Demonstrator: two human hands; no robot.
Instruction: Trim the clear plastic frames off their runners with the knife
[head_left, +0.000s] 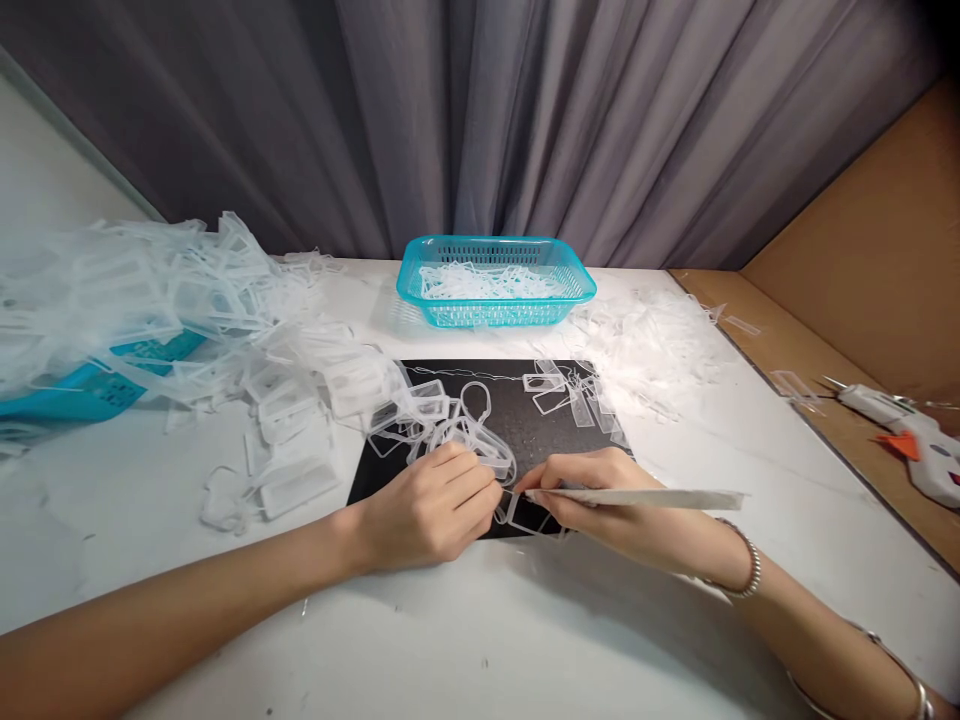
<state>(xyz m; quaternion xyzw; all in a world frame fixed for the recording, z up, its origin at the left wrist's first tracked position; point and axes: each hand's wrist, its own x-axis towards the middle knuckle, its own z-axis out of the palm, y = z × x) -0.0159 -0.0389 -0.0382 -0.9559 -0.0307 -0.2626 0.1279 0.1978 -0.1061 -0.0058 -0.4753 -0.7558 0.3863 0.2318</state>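
Note:
On the black mat (517, 410), near its front edge, my two hands are close together. My left hand (442, 505) is closed, fingers curled down on something I cannot make out. Just right of it, my right hand (592, 485) pinches a thin, flat whitish tool (660, 497), whose tip points at the left fingertips. A heap of translucent plastic frames (465, 435) lies directly behind my left hand. Under the right fingers a clear rectangular frame (529, 512) shows partly. More small frames (581, 400) lie at the mat's back right.
A blue basket (495, 310) of thin white pieces stands behind the mat. Large piles of translucent parts lie on the left (150, 290) and right (652, 340). A tipped blue basket (97, 385) is partly buried at left. A white glue gun (915, 440) lies far right.

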